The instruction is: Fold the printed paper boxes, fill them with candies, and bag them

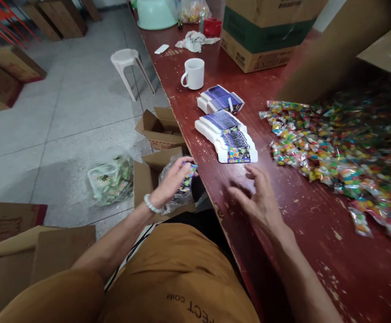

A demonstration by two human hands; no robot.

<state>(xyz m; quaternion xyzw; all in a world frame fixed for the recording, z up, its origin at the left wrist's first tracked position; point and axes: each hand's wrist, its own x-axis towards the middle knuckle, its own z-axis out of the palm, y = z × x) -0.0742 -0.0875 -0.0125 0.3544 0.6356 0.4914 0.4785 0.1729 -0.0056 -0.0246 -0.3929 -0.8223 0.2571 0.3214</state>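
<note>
As the person bends over a long red wooden table (303, 233), the left hand (170, 184) is curled shut around a small printed paper box (189, 179) and holds it just off the table's edge. A see-through plastic bag (173, 199) is bunched up under that hand, and a white bead bracelet (152, 203) sits on the wrist. The right hand (257, 199) is open, with its fingers spread and bent, and it holds nothing. It hangs low over the table, just beside a long stack of flat purple and white printed paper boxes (225, 139) at one o'clock. A shorter stack of the same boxes (219, 99) lies past it, and a white mug (193, 74) stands farther on. At two o'clock, a big heap of bright candy packets (333, 143) covers the table. A brown cardboard carton (261, 38) with a green band sits at the far end of the table, near a pale green plastic basin (155, 13). Down on the floor at eleven o'clock, an open cardboard box (146, 184) sits under the left hand, and a plastic bag of packets (111, 181) lies just beside it. A white plastic stool (129, 67) stands farther away.
</note>
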